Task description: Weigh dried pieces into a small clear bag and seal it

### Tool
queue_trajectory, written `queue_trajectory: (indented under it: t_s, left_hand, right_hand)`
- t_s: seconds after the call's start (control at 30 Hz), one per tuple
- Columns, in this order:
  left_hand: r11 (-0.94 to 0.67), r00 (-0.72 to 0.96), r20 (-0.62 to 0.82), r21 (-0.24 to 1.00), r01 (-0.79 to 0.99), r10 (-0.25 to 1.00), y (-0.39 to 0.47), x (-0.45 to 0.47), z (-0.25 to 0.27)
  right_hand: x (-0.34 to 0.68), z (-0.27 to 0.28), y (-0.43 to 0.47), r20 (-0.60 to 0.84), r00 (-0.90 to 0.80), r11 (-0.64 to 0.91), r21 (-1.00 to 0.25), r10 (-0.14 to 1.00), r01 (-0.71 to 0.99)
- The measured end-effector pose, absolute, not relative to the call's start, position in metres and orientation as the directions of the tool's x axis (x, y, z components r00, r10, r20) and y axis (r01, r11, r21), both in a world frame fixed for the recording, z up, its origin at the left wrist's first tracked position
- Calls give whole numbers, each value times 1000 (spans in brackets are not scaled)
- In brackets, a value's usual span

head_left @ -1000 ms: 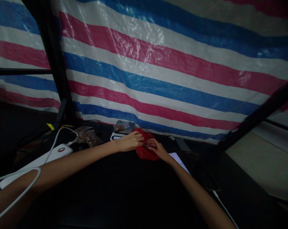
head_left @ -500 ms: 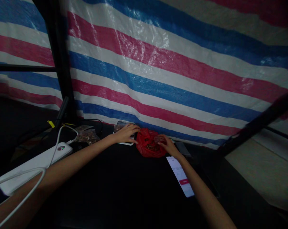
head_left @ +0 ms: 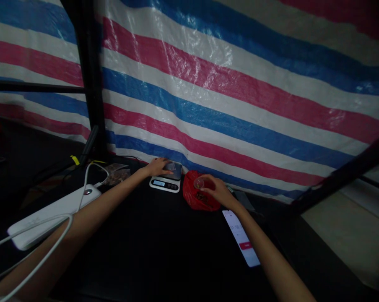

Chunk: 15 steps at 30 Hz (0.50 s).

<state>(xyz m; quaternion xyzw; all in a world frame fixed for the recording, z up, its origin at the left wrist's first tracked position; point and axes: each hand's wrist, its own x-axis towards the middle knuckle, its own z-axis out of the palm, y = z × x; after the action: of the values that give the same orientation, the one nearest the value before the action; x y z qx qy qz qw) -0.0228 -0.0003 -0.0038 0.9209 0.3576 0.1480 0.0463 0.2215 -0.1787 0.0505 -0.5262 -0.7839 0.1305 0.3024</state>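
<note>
My left hand [head_left: 158,167] reaches over the platform of a small white digital scale [head_left: 152,183] with a lit display. Its thumb and fingers are apart, beside a small clear plastic item [head_left: 170,167] on the platform; whether they touch it is unclear. My right hand [head_left: 217,191] pinches a small clear plastic cup [head_left: 198,183] above an opened red plastic bag [head_left: 191,200]. Small dark brown pieces [head_left: 203,198] lie inside the bag, too dim to name.
A lit phone [head_left: 240,239] with a timer lies under my right forearm. At left are a white power bank [head_left: 54,218], a white cable [head_left: 62,216] and a clear bag of brown pieces [head_left: 118,175]. A striped plastic sheet [head_left: 208,96] hangs behind, beside a black post [head_left: 90,75].
My left hand has left the red bag's edge and moved left over the scale, uncovering its display. My right hand stays at the bag; the clear cup shows more plainly. The view has shifted slightly.
</note>
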Motion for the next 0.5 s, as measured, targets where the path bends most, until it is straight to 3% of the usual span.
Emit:
queue_trajectory:
  t_s: [0.07, 0.2, 0.3, 0.4, 0.5]
  left_hand:
    - [-747, 719, 208, 243, 618, 663, 6, -19, -6]
    - [-783, 731, 294, 331, 527, 616, 7, -7, -9]
    - [-761, 703, 353, 492, 422, 618, 4, 0, -10]
    - [-654, 690, 360, 726, 215, 627, 1, 3, -8]
    - [-504, 734, 372, 862, -46, 568, -3, 3, 0]
  right_hand:
    - [212, 57, -172, 330, -291, 428, -507, 898, 748]
    - [205, 63, -147, 329, -309, 443, -506, 892, 740]
    - [209, 65, -123, 364, -290, 444, -476, 885, 759]
    - [209, 71, -104, 412, -295, 447, -345, 862, 825]
    - [198, 84, -93, 444, -345, 458, -177, 827, 871]
